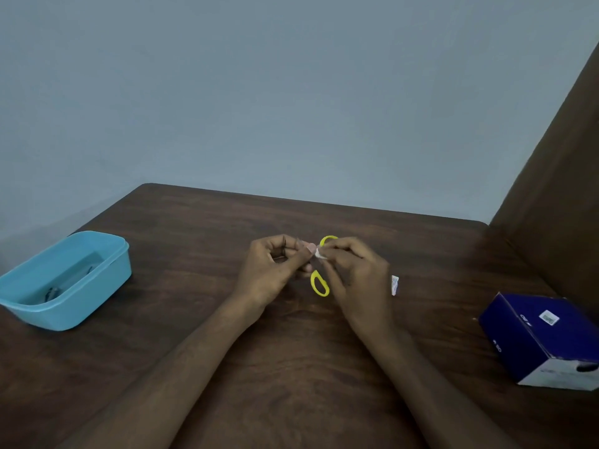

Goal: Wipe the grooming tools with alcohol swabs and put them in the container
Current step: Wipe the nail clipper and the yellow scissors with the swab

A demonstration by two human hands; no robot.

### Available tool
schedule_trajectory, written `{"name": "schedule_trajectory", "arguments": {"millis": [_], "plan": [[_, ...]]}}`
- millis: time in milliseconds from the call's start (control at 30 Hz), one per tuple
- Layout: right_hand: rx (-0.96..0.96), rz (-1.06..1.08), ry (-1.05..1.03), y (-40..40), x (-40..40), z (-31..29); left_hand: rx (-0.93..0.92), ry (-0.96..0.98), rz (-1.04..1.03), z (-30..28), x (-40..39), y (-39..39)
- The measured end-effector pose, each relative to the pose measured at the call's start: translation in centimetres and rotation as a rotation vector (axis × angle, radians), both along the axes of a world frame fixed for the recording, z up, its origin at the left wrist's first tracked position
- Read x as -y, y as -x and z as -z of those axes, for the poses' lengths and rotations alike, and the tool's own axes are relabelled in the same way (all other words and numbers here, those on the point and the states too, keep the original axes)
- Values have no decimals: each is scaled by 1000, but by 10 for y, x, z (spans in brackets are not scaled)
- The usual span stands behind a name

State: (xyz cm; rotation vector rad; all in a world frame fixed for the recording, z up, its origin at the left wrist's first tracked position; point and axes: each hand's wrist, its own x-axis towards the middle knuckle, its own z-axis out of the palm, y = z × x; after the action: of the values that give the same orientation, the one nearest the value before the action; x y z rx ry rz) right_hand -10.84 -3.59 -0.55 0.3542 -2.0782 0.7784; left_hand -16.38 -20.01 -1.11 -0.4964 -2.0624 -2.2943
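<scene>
I see a dark wooden bench (291,367) carrying a light blue container (81,306) at its left edge and a dark blue box (531,345) at its right. A small white packet (394,285) lies between them, nearer the box.

I can read no text here. The blue box (538,338) carries a small white label and pale lettering, and the sachet (394,284) some print, all too blurred.
</scene>
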Motion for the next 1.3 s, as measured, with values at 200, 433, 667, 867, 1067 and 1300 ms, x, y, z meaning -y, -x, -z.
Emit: {"name": "schedule_trajectory", "arguments": {"millis": [200,433,667,867,1067,1300], "plan": [[-20,30,-47,0,-2,0,-14,39,-28,1,0,2],[-46,180,138,1,-13,1,-52,42,-89,4,0,7],[38,239,132,2,-9,2,-190,180,-168,4,-1,6],[144,406,72,1,-2,2,-241,217,-162,5,-1,4],[176,184,245,5,-8,1,-241,220,-157,4,0,7],[111,58,-414,-1,-25,-8,-183,195,-183,5,12,14]]}}
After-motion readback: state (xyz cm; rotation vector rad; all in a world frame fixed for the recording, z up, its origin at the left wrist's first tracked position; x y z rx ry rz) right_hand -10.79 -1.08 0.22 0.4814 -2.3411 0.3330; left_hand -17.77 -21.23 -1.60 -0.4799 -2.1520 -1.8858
